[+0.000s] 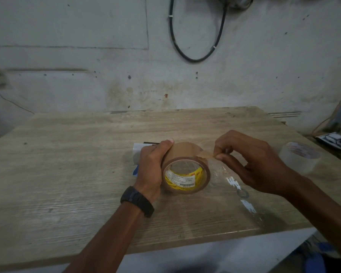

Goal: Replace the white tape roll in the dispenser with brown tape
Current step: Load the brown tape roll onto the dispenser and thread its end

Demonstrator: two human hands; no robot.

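Note:
My left hand (151,166) grips a brown tape roll (185,154) from its left side, holding it on edge just above the wooden table (67,164). Its core shows a yellow label. My right hand (244,160) pinches the loose end of the brown tape between thumb and forefinger, pulled a short way off the roll to the right. The dispenser (137,154), white and blue with a black part, lies on the table behind my left hand, mostly hidden. The white tape roll (299,157) lies flat near the table's right edge.
A crumpled piece of clear film (236,186) lies on the table under my right hand. A black cable (195,36) loops on the wall behind. Clutter sits on a low surface at the far right (335,141). The table's front edge runs below my forearms.

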